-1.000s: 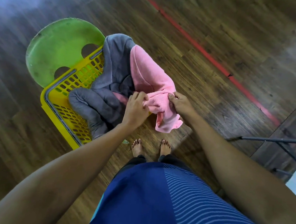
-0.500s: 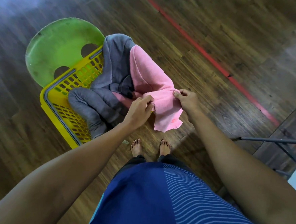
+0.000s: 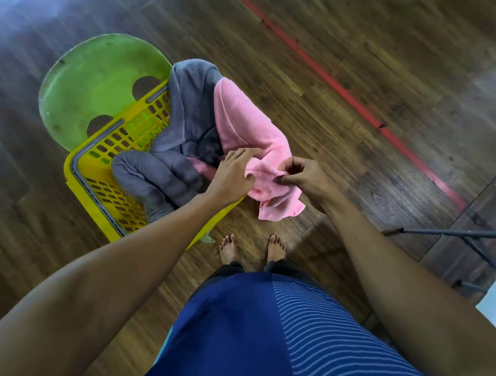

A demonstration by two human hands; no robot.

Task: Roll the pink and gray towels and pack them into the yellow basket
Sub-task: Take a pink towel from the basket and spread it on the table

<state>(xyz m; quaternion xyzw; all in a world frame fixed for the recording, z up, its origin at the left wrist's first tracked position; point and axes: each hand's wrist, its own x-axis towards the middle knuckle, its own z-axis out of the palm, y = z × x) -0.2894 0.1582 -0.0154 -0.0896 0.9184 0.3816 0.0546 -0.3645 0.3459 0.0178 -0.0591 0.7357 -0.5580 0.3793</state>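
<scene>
A yellow slotted basket (image 3: pixel 101 174) sits on a green round stool (image 3: pixel 101 89). A gray towel (image 3: pixel 186 124) lies bunched inside it and hangs over the far rim. A pink towel (image 3: pixel 245 129) drapes over the basket's right side, its lower end hanging loose toward the floor. My left hand (image 3: pixel 233 175) grips a fold of the pink towel at the basket's near right corner. My right hand (image 3: pixel 303 175) pinches the pink towel's edge just to the right, a short gap from the left hand.
The stool stands on dark wooden floor with a red tape line (image 3: pixel 350 98) running diagonally at the right. Thin metal legs of a stand (image 3: pixel 457 234) reach in at the right edge. My bare feet (image 3: pixel 251 246) stand close to the basket.
Both hands shifted their hold along the pink towel's lower part. The right hand moved a little right and lifted the edge; the towel's hanging end bunched up between the hands.
</scene>
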